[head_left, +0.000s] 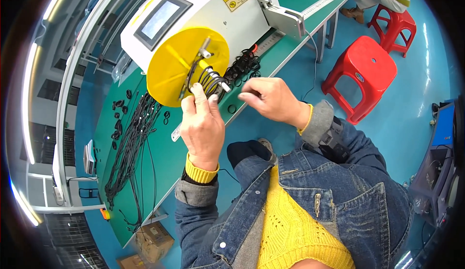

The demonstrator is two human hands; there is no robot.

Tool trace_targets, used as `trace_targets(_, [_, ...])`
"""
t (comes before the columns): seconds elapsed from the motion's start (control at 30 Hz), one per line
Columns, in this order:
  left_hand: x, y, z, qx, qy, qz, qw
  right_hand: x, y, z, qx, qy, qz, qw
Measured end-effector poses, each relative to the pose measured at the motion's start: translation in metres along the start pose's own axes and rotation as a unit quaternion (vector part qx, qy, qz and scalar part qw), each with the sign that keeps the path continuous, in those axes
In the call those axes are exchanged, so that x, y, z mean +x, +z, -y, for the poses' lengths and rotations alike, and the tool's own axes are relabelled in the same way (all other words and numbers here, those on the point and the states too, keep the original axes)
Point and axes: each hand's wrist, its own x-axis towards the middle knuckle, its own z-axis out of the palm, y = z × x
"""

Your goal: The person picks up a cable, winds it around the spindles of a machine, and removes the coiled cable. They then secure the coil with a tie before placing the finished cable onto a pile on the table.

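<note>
A black cable (209, 82) is looped around the prongs of a yellow disc (162, 72) on the front of a white winding machine (232, 24). My left hand (201, 128) is at the lower side of the loops, its fingertips closed on the cable. To the right of the prong ends is my right hand (278, 102), held apart from the coil with fingers curled in. Whatever its fingers may hold is hidden. Behind the coil, a pile of small black rings (244, 65) lies on the green table (169, 172).
Long black cables (135, 143) lie in a bundle on the table's left part, beside small black coils (116, 128). A red stool (365, 68) stands on the blue floor to the right; another person sits beyond it. A cardboard box (154, 242) is below the table edge.
</note>
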Motion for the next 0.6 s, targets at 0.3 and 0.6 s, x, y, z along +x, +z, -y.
trace_targets(0.3, [0.007, -0.005, 0.021, -0.043, 0.043, 0.073, 0.995, 0.037, 0.013, -0.01, 0.036, 0.028, 0.05, 0.998])
trace_targets(0.6, [0.007, 0.007, 0.03, -0.18, 0.044, 0.106, 0.977, 0.057, 0.024, -0.035, 0.144, -0.046, 0.043, 0.988])
